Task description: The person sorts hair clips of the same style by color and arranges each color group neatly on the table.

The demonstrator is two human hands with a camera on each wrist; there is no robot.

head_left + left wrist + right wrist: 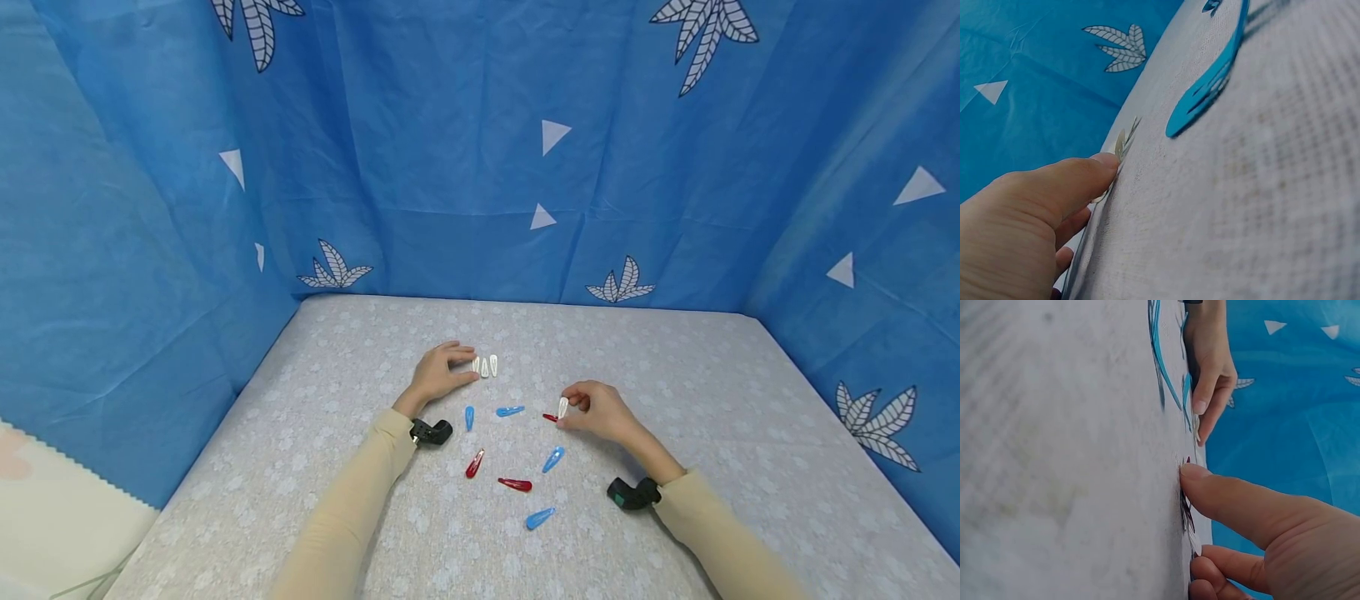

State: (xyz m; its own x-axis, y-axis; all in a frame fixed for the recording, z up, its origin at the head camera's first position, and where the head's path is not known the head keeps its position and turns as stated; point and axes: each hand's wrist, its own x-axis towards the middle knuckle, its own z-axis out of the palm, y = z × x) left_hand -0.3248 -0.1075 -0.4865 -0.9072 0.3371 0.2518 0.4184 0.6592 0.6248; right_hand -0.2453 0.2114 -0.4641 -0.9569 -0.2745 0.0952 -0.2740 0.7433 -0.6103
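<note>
My left hand [441, 372] is at the left end of a short row of white snap hair clips [484, 367]. Its thumb and fingertips hold the leftmost white hair clip [476, 364] at its two ends; the left wrist view shows the thumb against it. To the right, my right hand [600, 411] pinches another white hair clip [562, 407] between thumb and fingers, close over the table. A red hair clip [550, 417] lies just beside that one, partly covered by it and the thumb.
Nearer the body lie two red hair clips [475, 463] and several blue hair clips [553, 459], scattered over the patterned grey tablecloth [360, 333]. One blue hair clip [469, 418] sits close to the left wrist. A blue curtain [465, 167] encloses the table's back and sides.
</note>
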